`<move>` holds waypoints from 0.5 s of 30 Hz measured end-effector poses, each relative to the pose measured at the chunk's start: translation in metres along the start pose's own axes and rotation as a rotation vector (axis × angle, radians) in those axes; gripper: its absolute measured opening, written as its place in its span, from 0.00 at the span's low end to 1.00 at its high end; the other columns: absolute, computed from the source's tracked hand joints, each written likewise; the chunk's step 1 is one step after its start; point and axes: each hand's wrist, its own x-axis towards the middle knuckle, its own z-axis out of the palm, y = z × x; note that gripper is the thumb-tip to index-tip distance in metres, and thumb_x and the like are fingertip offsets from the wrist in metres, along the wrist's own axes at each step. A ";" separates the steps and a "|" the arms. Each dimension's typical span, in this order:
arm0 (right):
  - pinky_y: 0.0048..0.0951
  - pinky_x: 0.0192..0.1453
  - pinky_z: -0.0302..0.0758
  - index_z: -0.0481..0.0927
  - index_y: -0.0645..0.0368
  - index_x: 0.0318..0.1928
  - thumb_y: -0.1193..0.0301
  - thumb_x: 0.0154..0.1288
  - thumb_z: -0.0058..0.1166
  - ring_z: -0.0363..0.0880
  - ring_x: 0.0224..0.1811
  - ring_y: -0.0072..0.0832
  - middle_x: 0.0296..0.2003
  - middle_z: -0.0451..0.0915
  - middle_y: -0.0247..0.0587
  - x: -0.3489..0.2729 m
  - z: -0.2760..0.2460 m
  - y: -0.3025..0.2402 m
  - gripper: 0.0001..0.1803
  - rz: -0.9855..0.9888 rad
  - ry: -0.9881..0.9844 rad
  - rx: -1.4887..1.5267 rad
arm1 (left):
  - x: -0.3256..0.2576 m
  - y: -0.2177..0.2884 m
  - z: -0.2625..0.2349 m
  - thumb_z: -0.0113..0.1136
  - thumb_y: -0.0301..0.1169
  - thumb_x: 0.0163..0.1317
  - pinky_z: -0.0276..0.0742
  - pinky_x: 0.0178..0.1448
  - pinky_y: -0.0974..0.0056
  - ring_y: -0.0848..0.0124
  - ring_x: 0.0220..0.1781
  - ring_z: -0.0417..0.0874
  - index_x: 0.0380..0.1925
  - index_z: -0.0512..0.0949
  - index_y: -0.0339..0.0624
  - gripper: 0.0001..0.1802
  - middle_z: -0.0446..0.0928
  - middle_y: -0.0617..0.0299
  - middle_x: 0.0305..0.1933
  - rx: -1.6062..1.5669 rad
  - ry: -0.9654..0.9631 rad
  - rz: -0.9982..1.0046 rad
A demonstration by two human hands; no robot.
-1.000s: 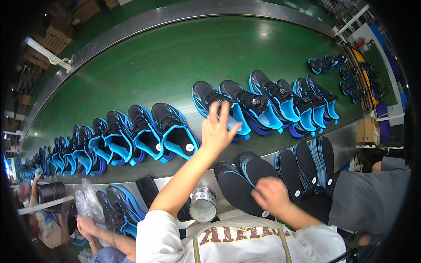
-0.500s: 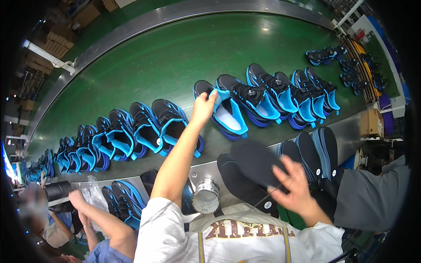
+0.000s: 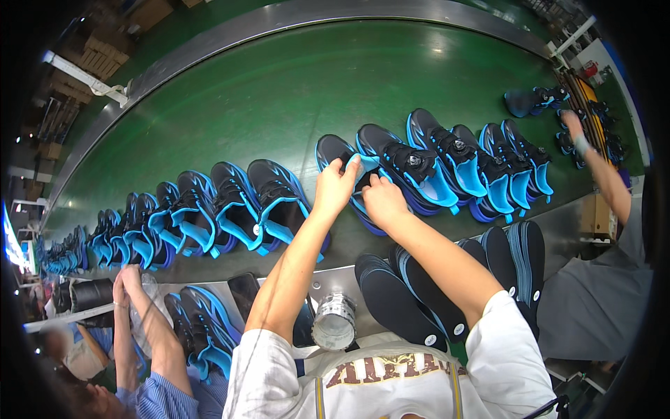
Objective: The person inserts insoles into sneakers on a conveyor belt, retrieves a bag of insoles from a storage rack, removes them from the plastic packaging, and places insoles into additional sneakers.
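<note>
A black and blue sports shoe [image 3: 333, 149] lies on the green conveyor belt in front of me. My left hand [image 3: 337, 183] pinches its light blue padded tongue and holds it up. At the shoe's opening, my right hand [image 3: 385, 201] has its fingers curled down inside. A black insole is in those fingers; hand and shoe hide nearly all of it. Right of this shoe stands another matching shoe [image 3: 391, 146] with a round dial on its laces. Just left is one more shoe [image 3: 271, 178], dark inside.
Long rows of shoes [image 3: 195, 188] run along the belt both ways. Stacked black insoles [image 3: 391, 293] lie on the metal ledge near me, beside a metal tin [image 3: 334, 322] and a phone [image 3: 243, 292]. Co-workers' arms show at left [image 3: 157, 328] and right [image 3: 607, 174].
My right hand has carried the black insole from above the ledge to the shoe's opening. My left hand still holds the tongue. A co-worker's arm has come in at the right.
</note>
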 end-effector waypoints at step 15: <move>0.35 0.40 0.71 0.77 0.63 0.25 0.69 0.45 0.51 0.71 0.35 0.41 0.29 0.70 0.50 -0.011 -0.034 0.025 0.09 -0.247 -0.219 0.076 | 0.000 -0.016 -0.006 0.54 0.43 0.53 0.65 0.22 0.68 0.73 0.17 0.72 0.38 0.72 0.35 0.21 0.72 0.59 0.15 -0.106 -0.014 0.078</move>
